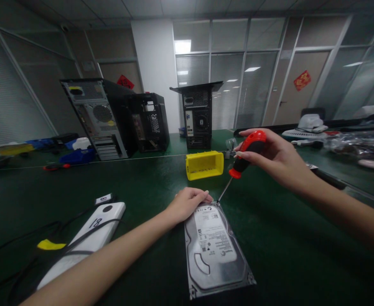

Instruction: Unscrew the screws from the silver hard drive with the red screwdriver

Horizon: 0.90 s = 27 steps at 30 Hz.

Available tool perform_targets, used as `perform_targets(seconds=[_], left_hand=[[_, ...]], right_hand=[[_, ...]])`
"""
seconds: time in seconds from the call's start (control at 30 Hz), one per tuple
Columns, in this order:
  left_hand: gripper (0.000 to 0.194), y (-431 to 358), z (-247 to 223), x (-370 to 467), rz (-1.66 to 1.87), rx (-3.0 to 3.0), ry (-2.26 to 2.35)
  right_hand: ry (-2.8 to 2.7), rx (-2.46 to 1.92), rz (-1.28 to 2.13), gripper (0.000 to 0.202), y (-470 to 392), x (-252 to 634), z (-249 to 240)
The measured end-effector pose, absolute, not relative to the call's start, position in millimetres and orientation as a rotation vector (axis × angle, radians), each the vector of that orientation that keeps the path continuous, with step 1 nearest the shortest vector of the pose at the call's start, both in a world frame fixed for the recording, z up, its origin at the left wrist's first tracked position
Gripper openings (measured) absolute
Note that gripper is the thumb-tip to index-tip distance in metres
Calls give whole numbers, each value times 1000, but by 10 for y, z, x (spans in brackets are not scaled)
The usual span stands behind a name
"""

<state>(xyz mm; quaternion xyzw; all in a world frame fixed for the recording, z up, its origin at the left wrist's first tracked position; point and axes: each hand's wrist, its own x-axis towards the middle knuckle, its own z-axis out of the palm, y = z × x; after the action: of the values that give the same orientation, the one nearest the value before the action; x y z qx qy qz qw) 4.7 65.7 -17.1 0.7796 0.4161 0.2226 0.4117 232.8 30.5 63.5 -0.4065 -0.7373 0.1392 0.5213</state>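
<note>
One screwdriver in the right hand; one hard drive; three computer cases.

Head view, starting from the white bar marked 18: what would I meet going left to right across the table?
White bar → left hand → red-and-black screwdriver → clear plastic bags. The hard drive overlaps, so it's left out.

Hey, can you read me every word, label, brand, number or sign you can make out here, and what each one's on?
"18": handwritten on the white box, as seen from here.
White tag: dark marking, unclear.
Hard drive: label print and logo upside down, too small and blurred.
Red door sign on the right: gold characters, too blurred.
Yellow bin: dark marks, unreadable.
</note>
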Motion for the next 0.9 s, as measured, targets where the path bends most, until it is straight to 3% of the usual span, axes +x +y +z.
perform_targets(seconds=[0.9], left_hand=[[39, 667, -187, 48, 566, 1938, 1010]], right_hand=[[-1817, -909, 350, 44, 295, 2350, 609]])
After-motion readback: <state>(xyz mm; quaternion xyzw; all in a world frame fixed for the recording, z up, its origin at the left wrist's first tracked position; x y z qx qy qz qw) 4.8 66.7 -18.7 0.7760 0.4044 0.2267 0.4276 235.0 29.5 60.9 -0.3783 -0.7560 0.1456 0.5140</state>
